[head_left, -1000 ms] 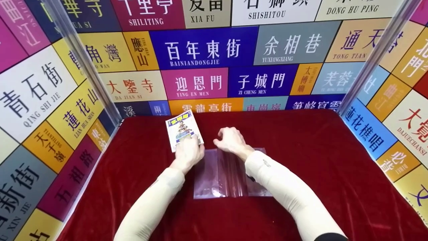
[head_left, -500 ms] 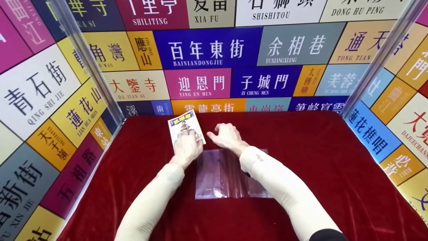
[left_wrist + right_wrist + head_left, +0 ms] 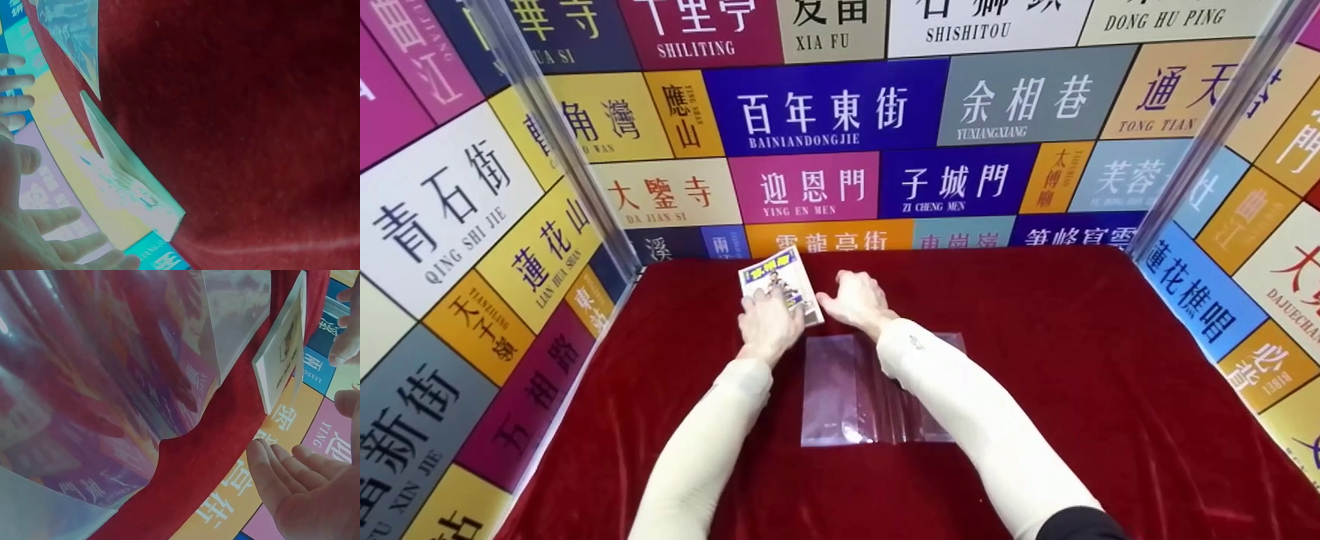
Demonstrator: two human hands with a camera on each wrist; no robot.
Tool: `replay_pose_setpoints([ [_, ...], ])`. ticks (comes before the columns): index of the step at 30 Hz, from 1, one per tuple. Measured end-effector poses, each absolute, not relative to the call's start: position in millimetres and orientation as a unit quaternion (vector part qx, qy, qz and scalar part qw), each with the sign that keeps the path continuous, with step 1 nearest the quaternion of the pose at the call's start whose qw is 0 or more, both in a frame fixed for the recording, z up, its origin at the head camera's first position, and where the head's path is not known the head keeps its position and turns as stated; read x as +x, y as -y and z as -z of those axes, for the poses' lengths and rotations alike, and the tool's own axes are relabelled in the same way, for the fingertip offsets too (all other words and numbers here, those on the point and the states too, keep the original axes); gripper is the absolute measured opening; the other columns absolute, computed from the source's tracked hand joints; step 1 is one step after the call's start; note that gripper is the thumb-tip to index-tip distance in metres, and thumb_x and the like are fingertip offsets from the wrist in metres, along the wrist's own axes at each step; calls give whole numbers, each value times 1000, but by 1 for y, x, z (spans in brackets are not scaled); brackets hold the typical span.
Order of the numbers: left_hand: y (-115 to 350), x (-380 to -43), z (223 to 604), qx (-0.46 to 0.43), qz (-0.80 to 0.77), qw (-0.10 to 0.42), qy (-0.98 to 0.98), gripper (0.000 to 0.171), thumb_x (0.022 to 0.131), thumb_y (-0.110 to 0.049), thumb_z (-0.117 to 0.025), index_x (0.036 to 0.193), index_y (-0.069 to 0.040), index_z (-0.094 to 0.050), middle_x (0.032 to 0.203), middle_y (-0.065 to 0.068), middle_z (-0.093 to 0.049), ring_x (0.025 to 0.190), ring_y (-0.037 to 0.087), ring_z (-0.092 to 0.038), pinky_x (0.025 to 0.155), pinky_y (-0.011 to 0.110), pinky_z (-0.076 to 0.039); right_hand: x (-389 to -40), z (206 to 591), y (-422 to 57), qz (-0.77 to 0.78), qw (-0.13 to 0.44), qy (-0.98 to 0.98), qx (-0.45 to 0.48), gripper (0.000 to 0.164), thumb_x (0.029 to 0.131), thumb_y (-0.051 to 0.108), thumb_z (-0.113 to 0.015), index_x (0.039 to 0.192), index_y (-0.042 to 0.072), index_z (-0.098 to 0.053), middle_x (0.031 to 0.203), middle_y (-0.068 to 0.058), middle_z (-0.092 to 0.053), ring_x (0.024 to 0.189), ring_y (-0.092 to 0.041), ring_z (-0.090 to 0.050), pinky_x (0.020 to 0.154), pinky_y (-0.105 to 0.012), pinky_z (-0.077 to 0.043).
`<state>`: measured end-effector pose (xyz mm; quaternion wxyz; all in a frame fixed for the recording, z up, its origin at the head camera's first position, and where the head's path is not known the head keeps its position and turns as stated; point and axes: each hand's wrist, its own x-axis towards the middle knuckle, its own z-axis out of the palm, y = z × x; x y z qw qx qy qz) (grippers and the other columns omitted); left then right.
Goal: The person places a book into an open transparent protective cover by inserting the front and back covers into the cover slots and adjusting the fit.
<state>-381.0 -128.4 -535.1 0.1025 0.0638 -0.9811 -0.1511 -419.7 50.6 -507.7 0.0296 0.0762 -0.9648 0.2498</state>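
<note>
A booklet with a white cover, blue-and-yellow title and printed figure lies angled at the back left of the cloth. My left hand is over its lower part, fingers extended. Just right of the booklet is my right hand, its thumb near the booklet's right edge; whether they touch cannot be told. In the right wrist view this hand shows loosely straight fingers and holds nothing. Nearer me, a clear plastic book cover lies spread open, partly hidden by my right forearm.
Dark red velvet cloth covers the table. Colourful panels with Chinese place names enclose the back and both sides. Clear upright posts stand at the left and right corners.
My right hand has moved left and slightly away from me, closer to the booklet. The left hand's fingers have spread out over the booklet, which has hardly moved.
</note>
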Motion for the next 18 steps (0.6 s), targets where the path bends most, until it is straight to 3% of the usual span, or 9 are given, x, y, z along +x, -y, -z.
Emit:
replay_pose_setpoints([
  [5, 130, -393, 539, 96, 177, 84, 976, 66, 104, -50, -67, 151, -3, -63, 147, 30, -63, 139, 51, -56, 104, 66, -60, -423, 506, -44, -224, 23, 972, 68, 45, 99, 54, -77, 112, 11, -72, 115, -17, -81, 112, -40, -80, 95, -54, -66],
  [11, 137, -400, 546, 126, 180, 62, 974, 67, 101, -49, -73, 150, -5, -64, 148, 29, -60, 139, 50, -55, 106, 65, -59, -419, 513, -29, -226, 9, 971, 84, 44, 98, 48, -81, 115, 9, -72, 120, -19, -81, 113, -40, -80, 96, -53, -67],
  [18, 144, -403, 554, 154, 187, 54, 969, 71, 99, -50, -77, 145, 2, -65, 146, 31, -59, 138, 50, -56, 105, 65, -60, -421, 528, -17, -242, 6, 967, 83, 35, 99, 36, -83, 115, 6, -74, 120, -22, -81, 115, -43, -79, 97, -56, -66],
])
